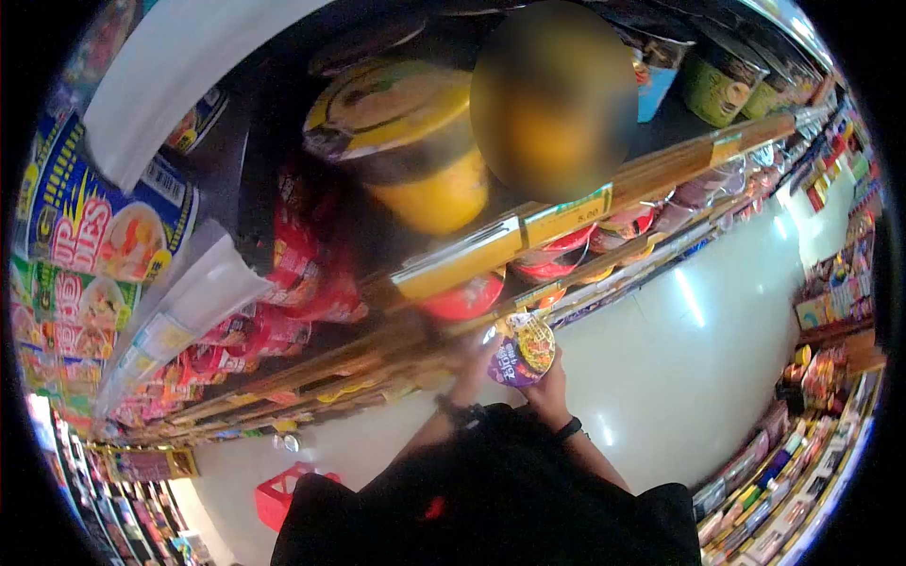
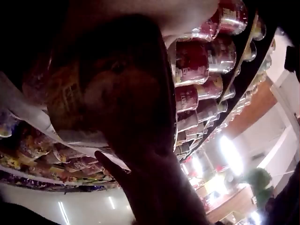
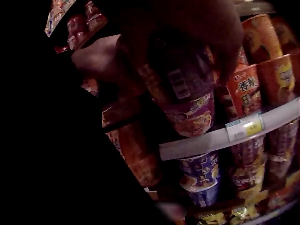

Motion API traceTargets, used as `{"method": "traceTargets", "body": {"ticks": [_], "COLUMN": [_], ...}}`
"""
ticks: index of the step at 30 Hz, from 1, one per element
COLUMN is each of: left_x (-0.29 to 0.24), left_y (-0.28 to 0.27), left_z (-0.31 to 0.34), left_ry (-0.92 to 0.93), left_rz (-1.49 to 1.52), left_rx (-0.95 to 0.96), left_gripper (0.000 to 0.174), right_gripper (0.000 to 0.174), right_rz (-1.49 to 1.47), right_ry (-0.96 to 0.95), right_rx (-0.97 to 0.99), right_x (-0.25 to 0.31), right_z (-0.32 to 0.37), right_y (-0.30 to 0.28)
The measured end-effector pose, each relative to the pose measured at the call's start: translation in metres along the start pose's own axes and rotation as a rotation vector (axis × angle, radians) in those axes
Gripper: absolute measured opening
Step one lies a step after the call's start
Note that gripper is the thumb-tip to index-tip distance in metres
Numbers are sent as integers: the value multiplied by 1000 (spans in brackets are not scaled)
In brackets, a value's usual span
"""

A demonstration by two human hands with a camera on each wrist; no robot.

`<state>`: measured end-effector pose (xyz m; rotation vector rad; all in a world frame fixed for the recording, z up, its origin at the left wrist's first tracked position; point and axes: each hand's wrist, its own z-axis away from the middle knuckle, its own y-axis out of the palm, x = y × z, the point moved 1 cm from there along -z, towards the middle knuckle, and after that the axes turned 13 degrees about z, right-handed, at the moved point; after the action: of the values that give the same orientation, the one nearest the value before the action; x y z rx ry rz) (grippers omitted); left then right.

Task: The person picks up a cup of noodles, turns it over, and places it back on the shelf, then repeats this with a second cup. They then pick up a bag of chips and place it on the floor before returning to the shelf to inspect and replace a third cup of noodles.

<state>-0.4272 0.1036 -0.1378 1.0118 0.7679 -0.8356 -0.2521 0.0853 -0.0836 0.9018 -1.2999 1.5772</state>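
Both hands are holding a purple cup [image 1: 522, 351] just in front of the shelf [image 1: 500, 241].
The right hand [image 1: 552, 385] is wrapping curled fingers [image 3: 220, 42] round the cup's upper part; the left hand [image 1: 472, 363] is gripping its other side, fingers closing on it; the cup is tilting, its lid facing the head camera, just below the shelf's yellow price rail; red bowls [image 1: 557, 250] are sitting under that rail; a yellow bowl [image 1: 415, 141] is standing above it; more cups [image 3: 199, 176] are lining the shelf lower down.
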Motion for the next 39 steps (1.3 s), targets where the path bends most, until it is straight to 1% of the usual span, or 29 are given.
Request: {"method": "traceTargets", "body": {"ticks": [1,2,3,4,5,7,8,9,10,11,12,15,16,18,19,20,23,24,25,26,27,28,30,31,32,34,36,38,39], "left_x": [9,18,28,31,35,29,26,15,-28,-55,-57,-21,-17,-4,-14,-24,-19,-35,-23,-10,-19,-17,-14,-13,-13,-15,21,-7,-10], "left_y": [-2,-3,-8,-13,-19,-18,-19,-14,8,25,31,11,13,10,18,27,18,42,35,25,35,36,39,42,46,48,15,39,39], "left_z": [-5,-9,-12,-15,-18,-18,-19,-16,1,14,18,-10,-10,-14,-6,2,-9,6,-12,-19,-14,-18,-17,-17,-19,-16,-40,-12,-14], "left_ry": [-1,-4,23,96,172,417,374,331,116,-101,-38,-57,31,55,34,13,-40,78,67,99,124,63,-68,-54,-34,43,-62,27,195], "left_rz": [54,109,77,-15,-106,-396,-369,-342,-149,44,57,70,13,11,46,81,-94,-86,-110,-134,-156,-101,12,47,77,92,240,205,141], "left_rx": [20,39,79,101,117,123,124,123,111,92,91,33,47,32,30,27,-26,-91,-118,-103,-83,-74,-74,-64,-55,-22,-59,-67,41], "left_gripper": [46,46,46,44,43,38,38,38,40,43,37,32,32,32,34,35,39,44,46,44,43,42,40,39,38,34,28,26,25], "right_gripper": [109,105,101,98,100,104,103,102,102,101,75,47,35,37,38,41,42,39,40,40,40,42,42,42,41,40,39,39,39], "right_rz": [-43,-7,26,56,13,-66,26,-97,-219,-340,-295,-316,-300,-126,-35,61,243,207,195,184,177,260,322,348,307,252,157,193,210], "right_ry": [-10,-11,-14,-17,-30,-57,-20,-57,-93,-129,-181,120,31,67,85,51,-59,-29,-12,11,40,52,65,70,137,84,20,24,27], "right_rx": [-26,-21,-13,-3,19,58,114,126,138,152,95,4,-80,-43,-19,-118,-277,-230,-214,-205,-199,-212,-228,-232,-180,-181,-230,-278,-288], "right_x": [0,1,10,18,24,29,26,18,7,0,6,16,21,20,27,38,38,54,52,44,43,41,37,37,36,32,37,28,31], "right_z": [0,2,5,9,11,15,16,14,10,11,14,1,-5,-24,-32,-35,-54,-50,-53,-55,-56,-56,-57,-60,-65,-64,-66,-64,-61], "right_y": [0,-1,-4,-5,-5,-11,-15,-13,-7,-3,-5,-17,-16,-19,-24,-21,-12,-21,-20,-20,-22,-24,-27,-27,-30,-28,-27,-23,-19]}}
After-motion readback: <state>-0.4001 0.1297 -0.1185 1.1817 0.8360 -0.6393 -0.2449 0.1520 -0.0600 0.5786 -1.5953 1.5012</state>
